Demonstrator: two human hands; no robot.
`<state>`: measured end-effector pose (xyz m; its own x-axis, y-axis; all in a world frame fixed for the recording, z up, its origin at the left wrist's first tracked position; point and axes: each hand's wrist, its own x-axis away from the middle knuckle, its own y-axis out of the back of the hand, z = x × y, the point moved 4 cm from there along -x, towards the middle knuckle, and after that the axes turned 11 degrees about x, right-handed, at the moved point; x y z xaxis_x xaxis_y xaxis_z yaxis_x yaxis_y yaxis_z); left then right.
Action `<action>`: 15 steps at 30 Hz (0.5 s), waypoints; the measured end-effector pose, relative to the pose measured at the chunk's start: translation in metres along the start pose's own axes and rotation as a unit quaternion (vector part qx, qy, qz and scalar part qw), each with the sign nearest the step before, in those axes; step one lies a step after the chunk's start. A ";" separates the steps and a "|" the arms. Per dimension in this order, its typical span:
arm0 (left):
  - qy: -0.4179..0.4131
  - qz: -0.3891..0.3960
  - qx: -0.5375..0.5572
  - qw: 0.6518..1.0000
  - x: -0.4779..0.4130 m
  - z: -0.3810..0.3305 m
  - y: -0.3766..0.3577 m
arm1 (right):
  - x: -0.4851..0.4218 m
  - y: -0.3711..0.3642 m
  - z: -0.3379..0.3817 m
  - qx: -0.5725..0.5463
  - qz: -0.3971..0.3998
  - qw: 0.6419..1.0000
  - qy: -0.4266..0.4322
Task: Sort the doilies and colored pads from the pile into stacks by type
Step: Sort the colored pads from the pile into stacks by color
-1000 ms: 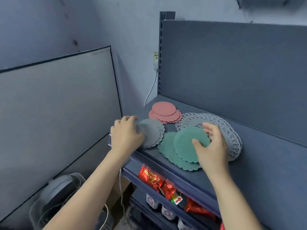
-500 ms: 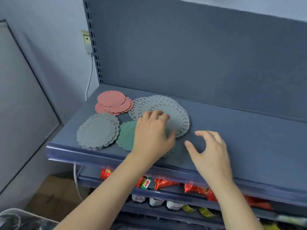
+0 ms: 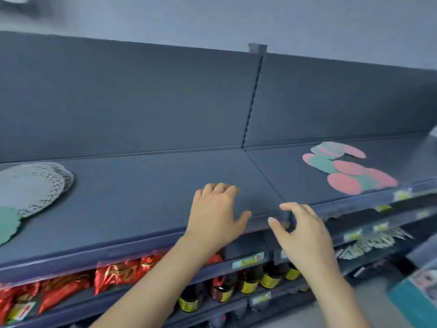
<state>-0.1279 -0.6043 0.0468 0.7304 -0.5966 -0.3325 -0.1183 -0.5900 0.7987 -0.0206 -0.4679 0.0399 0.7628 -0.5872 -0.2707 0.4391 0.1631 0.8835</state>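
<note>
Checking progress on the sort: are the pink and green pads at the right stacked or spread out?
Spread out and mixed: the pink and green pads overlap loosely across the shelf, colours interleaved, no neat stack.

Doilies stacked at the left, mixed coloured pads piled at the right.
The white lace doilies (image 3: pixel 33 185) lay flat in a slightly fanned stack at the left end of the dark shelf (image 3: pixel 146 185). A green scalloped pad (image 3: pixel 8 223) touched their near edge and was cut off by the frame. Well apart, on the shelf's right section, the pile of pink and green round pads (image 3: pixel 347 169) lay loosely spread and overlapping, blurred.
</note>
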 end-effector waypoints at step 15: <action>-0.067 0.128 0.031 0.989 -0.197 -0.232 -0.216 | -0.106 0.077 -0.288 0.032 -0.008 0.998 -0.057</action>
<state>-0.0904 -0.2328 0.0561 0.5765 -0.7946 -0.1902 -0.3318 -0.4404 0.8343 0.0691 -0.1645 0.0270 0.6957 -0.6760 -0.2428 0.4164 0.1041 0.9032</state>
